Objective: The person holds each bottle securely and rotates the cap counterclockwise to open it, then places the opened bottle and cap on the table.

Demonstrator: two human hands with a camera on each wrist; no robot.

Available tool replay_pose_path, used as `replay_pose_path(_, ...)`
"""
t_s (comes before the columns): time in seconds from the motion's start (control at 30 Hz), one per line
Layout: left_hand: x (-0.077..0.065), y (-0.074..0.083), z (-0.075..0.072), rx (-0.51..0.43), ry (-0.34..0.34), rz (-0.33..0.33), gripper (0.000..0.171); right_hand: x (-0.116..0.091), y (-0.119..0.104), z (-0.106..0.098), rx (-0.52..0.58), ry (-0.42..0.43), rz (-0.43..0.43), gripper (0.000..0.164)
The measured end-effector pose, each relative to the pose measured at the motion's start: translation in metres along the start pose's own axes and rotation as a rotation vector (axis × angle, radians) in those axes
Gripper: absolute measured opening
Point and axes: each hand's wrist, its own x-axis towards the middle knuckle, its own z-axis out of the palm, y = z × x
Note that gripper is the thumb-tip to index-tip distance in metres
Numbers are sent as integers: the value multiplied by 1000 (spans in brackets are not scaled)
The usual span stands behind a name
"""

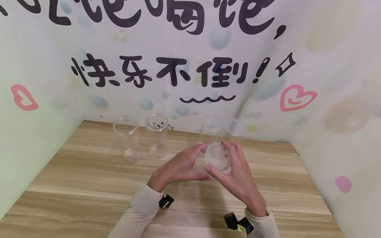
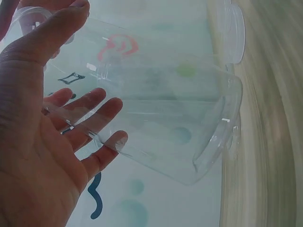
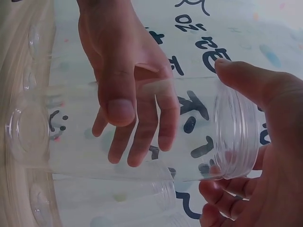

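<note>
A tall clear plastic jar (image 2: 165, 127) stands upright between both hands, its base near the table. My left hand (image 1: 184, 164) holds the jar's body, thumb on one side and loosely bent fingers on the other. At the top, my right hand (image 1: 239, 175) grips the whitish clear lid (image 1: 218, 157), its thumb and fingers spread around the edge. The right wrist view shows the lid's ridged side (image 3: 236, 135) close to the right thumb. Whether the lid sits fully down on the jar, I cannot tell.
Two similar clear jars (image 1: 131, 142) stand upright at the back left of the wooden table (image 1: 89, 185). Another two (image 1: 212, 124) are just behind my hands, partly hidden. A printed cloth wall (image 1: 166, 109) closes off the back, with walls on both sides.
</note>
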Motion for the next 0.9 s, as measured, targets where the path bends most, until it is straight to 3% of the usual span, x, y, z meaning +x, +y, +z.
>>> replay_pose_path(0.43, -1, 1, -1, 10, -23, 21, 86, -2, 3, -13, 108, -113, -2, 84)
replay_pose_path(0.9, -1, 2, -1, 33, -10, 64, 84, -3, 9, -22, 172, -163, -57, 87)
